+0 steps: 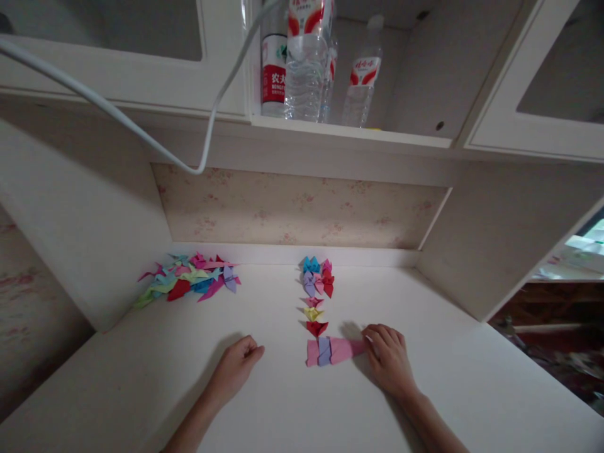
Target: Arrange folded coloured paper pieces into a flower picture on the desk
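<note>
It's dim for you here, and across the white desk (268,402) your left hand (238,360) and right hand (387,357) throw soft shadows leftward! Right of the desk, a brighter patch (589,251) glows above murky gloom; wide-angle stretch slants the desk's edges.

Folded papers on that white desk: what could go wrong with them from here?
The right hand is at the narrow end of the pink-and-purple paper strip, so a careless push might jostle the red folded piece just beyond it. The colourful paper heap has pieces overlapping, so pulling one out could drag or crease others.
</note>
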A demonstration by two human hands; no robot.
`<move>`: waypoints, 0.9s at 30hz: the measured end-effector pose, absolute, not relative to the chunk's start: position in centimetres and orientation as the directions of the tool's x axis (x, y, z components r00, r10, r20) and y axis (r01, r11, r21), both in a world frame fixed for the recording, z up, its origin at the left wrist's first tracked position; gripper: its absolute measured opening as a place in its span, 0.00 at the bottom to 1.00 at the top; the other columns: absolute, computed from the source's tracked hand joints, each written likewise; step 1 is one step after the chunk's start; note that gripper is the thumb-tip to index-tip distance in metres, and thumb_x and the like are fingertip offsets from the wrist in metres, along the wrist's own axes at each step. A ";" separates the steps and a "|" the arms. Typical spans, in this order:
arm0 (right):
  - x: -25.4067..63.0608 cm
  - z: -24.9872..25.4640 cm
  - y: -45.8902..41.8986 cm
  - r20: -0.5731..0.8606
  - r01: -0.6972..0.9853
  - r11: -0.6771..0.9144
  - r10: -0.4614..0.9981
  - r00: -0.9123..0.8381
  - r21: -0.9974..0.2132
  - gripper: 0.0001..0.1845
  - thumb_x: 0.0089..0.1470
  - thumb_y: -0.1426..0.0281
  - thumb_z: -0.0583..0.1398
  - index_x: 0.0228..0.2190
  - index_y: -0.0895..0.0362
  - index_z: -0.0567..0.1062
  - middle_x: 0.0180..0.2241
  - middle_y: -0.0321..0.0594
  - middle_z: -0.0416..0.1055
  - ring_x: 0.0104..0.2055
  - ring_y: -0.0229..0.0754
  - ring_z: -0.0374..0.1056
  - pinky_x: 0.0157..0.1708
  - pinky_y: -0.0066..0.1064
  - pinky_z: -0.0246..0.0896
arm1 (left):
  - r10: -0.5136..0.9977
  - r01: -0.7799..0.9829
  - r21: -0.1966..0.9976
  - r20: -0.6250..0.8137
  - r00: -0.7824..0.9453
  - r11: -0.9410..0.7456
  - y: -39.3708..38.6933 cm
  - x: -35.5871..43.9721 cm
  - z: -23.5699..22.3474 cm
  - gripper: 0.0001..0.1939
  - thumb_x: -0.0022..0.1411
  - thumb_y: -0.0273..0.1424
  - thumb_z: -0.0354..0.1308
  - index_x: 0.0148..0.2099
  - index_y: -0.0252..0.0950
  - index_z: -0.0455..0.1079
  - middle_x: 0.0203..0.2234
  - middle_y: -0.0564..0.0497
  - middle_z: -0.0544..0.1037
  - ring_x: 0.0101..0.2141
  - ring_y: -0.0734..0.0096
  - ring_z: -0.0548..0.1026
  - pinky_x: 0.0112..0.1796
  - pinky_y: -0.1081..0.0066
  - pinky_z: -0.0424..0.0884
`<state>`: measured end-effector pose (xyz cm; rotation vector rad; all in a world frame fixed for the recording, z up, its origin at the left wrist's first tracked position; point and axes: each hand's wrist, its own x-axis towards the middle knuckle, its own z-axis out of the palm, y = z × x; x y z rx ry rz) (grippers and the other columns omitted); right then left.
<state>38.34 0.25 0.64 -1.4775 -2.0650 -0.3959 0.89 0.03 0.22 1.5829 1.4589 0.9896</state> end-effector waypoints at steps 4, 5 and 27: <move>35.5 0.9 -2.0 0.595 0.930 0.342 0.779 -0.201 -0.133 0.11 0.58 0.71 0.51 0.37 0.54 0.73 0.36 0.44 0.74 0.41 0.48 0.66 0.44 0.40 0.53 | 0.997 0.408 0.910 0.057 0.059 -0.076 -0.2 1.0 0.5 0.16 0.56 0.43 0.52 0.23 0.39 0.55 0.18 0.60 0.56 0.23 0.73 0.59 0.26 0.74 0.55; 34.2 0.9 -2.9 0.565 0.916 0.380 0.788 -0.245 -0.133 0.11 0.58 0.72 0.51 0.36 0.53 0.73 0.35 0.44 0.74 0.40 0.48 0.66 0.43 0.41 0.53 | 0.997 0.408 0.910 0.055 0.060 -0.075 -0.2 1.0 0.6 0.16 0.56 0.43 0.52 0.23 0.39 0.55 0.18 0.60 0.56 0.23 0.73 0.59 0.26 0.74 0.54; 24.0 -0.9 -5.5 0.149 0.889 0.416 0.907 -0.393 -0.191 0.10 0.50 0.76 0.54 0.33 0.52 0.70 0.26 0.34 0.77 0.26 0.42 0.74 0.22 0.26 0.50 | 0.994 0.495 0.863 0.071 0.079 -0.101 -0.5 1.3 0.0 0.15 0.58 0.41 0.51 0.24 0.38 0.57 0.18 0.59 0.59 0.23 0.75 0.60 0.25 0.75 0.53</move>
